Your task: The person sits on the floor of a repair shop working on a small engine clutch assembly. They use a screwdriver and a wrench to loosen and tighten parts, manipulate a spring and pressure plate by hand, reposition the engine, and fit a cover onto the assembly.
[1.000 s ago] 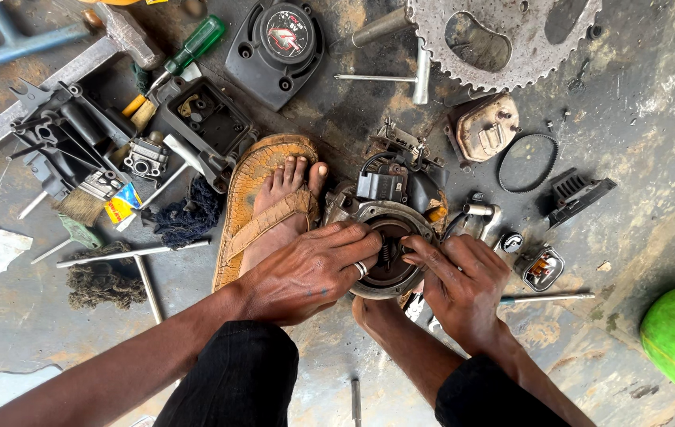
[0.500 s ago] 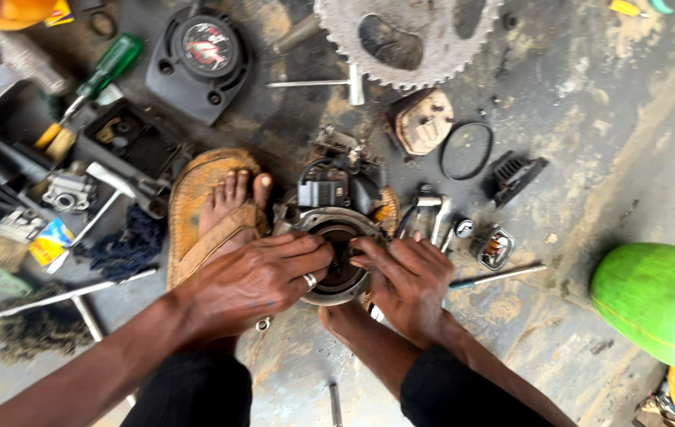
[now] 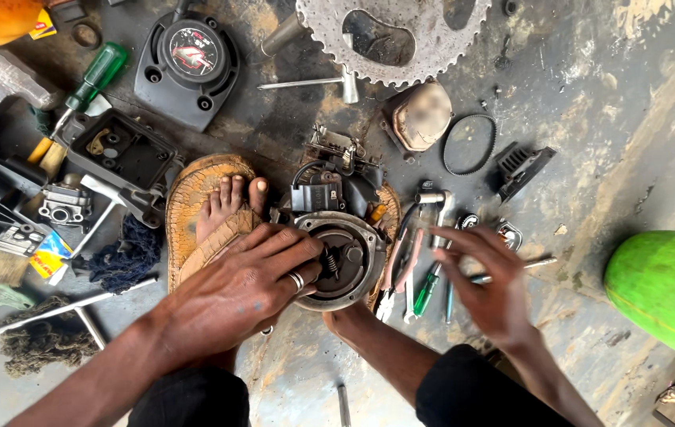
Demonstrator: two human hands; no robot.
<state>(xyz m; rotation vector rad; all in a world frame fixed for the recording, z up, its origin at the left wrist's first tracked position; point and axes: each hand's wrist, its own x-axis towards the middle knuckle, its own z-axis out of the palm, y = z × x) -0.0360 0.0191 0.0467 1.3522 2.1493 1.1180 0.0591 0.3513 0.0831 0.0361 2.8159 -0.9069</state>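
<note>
A round metal engine part (image 3: 347,261) with a small spring at its middle sits on the oily floor between my feet. My left hand (image 3: 235,292), a ring on one finger, rests on its left rim and presses it down. My right hand (image 3: 486,289) hovers off to the right with fingers spread and nothing in it, above a cluster of pliers (image 3: 401,269), a green-handled screwdriver (image 3: 426,291) and wrenches. My left foot in a tan sandal (image 3: 207,209) is beside the part.
A large toothed sprocket (image 3: 401,35) lies at the top, a black starter cover (image 3: 187,63) at upper left, a rubber ring (image 3: 468,144) and small housings to the right. Tools, a brush and rags crowd the left. A green rounded object (image 3: 665,289) sits at right.
My right hand has lifted off the round part and moved right, opening over the pliers and screwdriver. My left hand stays on the part. The view has shifted left.
</note>
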